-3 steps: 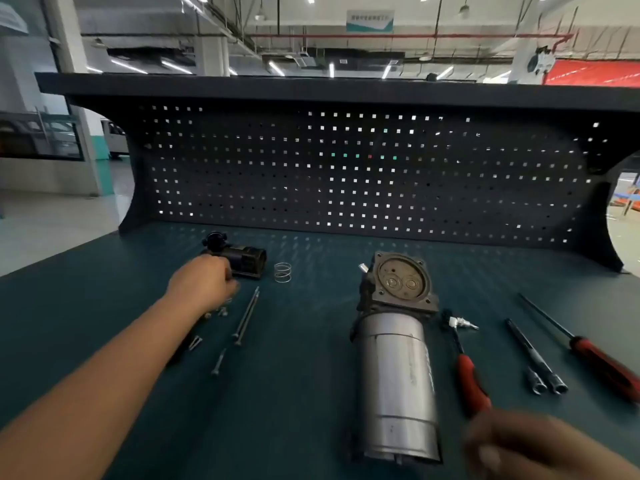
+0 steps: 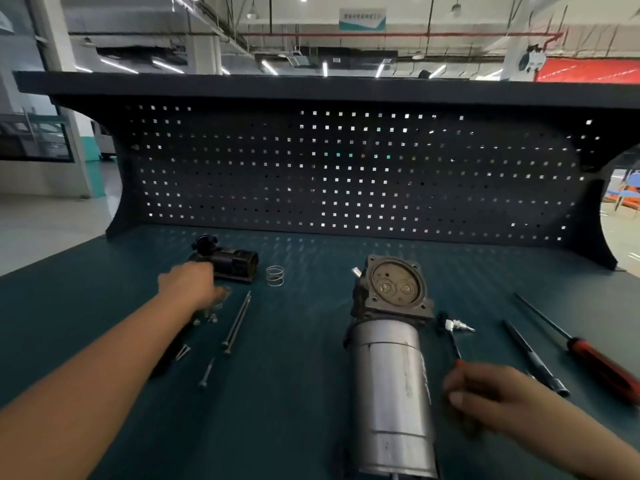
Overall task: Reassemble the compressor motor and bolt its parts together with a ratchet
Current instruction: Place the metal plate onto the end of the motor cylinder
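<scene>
The silver compressor motor (image 2: 391, 393) lies lengthwise on the bench, its grey valve plate (image 2: 394, 289) facing up at the far end. A black cylinder housing (image 2: 232, 263) lies at the back left with a wire spring (image 2: 275, 275) beside it. My left hand (image 2: 194, 285) reaches over small screws (image 2: 211, 318) just in front of the housing; its fingertips are blurred. Two long bolts (image 2: 237, 322) and a shorter bolt (image 2: 206, 372) lie nearby. My right hand (image 2: 485, 396), blurred and loosely curled, hovers over the red handle of the ratchet (image 2: 450, 336), hiding most of it.
A black extension bar (image 2: 533, 362) and a red-handled screwdriver (image 2: 602, 365) lie to the right of the ratchet. The dark pegboard (image 2: 346, 174) closes the back of the green bench top (image 2: 294, 393). A dark tool lies partly hidden under my left forearm.
My right hand has come up from the bottom edge and now covers the ratchet's handle. My left hand stays by the small screws.
</scene>
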{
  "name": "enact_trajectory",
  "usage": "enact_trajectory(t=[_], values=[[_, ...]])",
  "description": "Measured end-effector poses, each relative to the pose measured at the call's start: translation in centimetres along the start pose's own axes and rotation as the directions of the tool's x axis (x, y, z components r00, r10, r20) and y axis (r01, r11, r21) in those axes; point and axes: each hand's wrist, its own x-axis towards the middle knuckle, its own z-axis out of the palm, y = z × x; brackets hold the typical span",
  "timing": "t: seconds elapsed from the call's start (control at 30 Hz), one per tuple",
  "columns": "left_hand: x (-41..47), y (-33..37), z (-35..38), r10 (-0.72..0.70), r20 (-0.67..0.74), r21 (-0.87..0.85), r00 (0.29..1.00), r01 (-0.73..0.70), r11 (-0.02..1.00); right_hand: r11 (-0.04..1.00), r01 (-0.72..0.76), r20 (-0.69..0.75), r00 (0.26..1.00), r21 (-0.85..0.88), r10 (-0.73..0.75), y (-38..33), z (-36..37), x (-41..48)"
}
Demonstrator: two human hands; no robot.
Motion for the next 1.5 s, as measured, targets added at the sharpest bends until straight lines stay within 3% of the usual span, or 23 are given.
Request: enact_trajectory(t=[0.03,0.13,0.2,0.33,0.53,0.67,0.77,0.8,0.83,0.9,0.93,1.0,1.07,1.13,1.37,1.5], values=[[0.7,-0.1,0.4,-0.042,0.058,-0.006,0.997,0.043,0.999,0.988,-0.074,-0.03,0.996,0.135,0.079,2.5,-2.2,-1.8],[3.5,-0.5,2.5,-0.108,0.178,-0.021,0.978,0.113,0.993,0.982,-0.02,-0.207,0.978,-0.19,-0.02,5.3,-2.9,-1.1],[4.7,-0.7,3.3,-0.12,0.237,-0.03,0.964,0.131,0.991,0.965,0.048,-0.28,0.952,-0.259,-0.122,5.4,-1.3,-0.9],[6.1,-0.3,4.1,-0.082,0.3,-0.092,0.95,0.115,0.989,0.939,0.025,-0.347,0.926,-0.342,-0.151,6.3,-2.1,-1.0],[6.6,0.2,4.2,-0.092,0.205,-0.072,0.974,0.109,0.991,0.92,0.049,-0.373,0.905,-0.388,-0.205,6.3,-1.7,-0.1],[4.5,1.2,1.4,-0.042,0.054,-0.087,0.998,0.047,0.995,0.929,0.046,-0.399,0.894,-0.367,-0.202,6.7,-1.7,-0.2],[1.1,2.7,-1.9,0.068,-0.069,-0.29,0.995,-0.085,0.953,0.952,0.07,-0.421,0.885,-0.298,-0.197,6.6,-1.1,-0.1],[-0.3,3.3,-2.8,0.1,-0.1,-0.453,0.99,-0.135,0.881,0.966,0.084,-0.445,0.875,-0.246,-0.19,6.4,-0.9,-0.1],[-1.9,4.0,-3.8,0.123,-0.101,-0.657,0.987,-0.159,0.737,0.978,0.105,-0.476,0.861,-0.18,-0.18,6.3,-0.7,-0.1],[-5.9,5.3,-5.6,0.228,-0.012,-0.953,0.974,-0.08,0.291,0.986,0.164,-0.546,0.824,-0.032,-0.155,5.8,-0.4,-0.3],[-7.7,5.9,-6.4,0.334,0.013,-0.994,0.942,-0.024,0.108,0.975,0.219,-0.58,0.799,0.032,-0.16,5.4,-0.5,-0.5],[-10.9,6.8,-7.6,0.568,0.01,-0.988,0.823,0.096,-0.122,0.926,0.358,-0.587,0.777,0.116,-0.227,4.3,-0.7,-1.1],[-13.2,7.8,-8.5,0.736,0.003,-0.958,0.677,0.213,-0.192,0.883,0.462,-0.536,0.767,0.082,-0.352,2.9,-0.9,-1.5],[-15.0,9.0,-9.1,0.799,0.015,-0.94,0.601,0.281,-0.193,0.866,0.499,-0.498,0.759,0.03,-0.42,1.2,-1.1,-1.5],[-17.3,11.9,-9.1,0.85,-0.093,-0.885,0.518,0.347,-0.309,0.842,0.54,-0.565,0.689,-0.016,-0.453,-2.3,-1.9,-0.3],[-17.0,12.8,-9.0,0.841,-0.143,-0.854,0.521,0.364,-0.371,0.818,0.574,-0.643,0.62,-0.019,-0.45,-2.9,-3.0,0.8]])
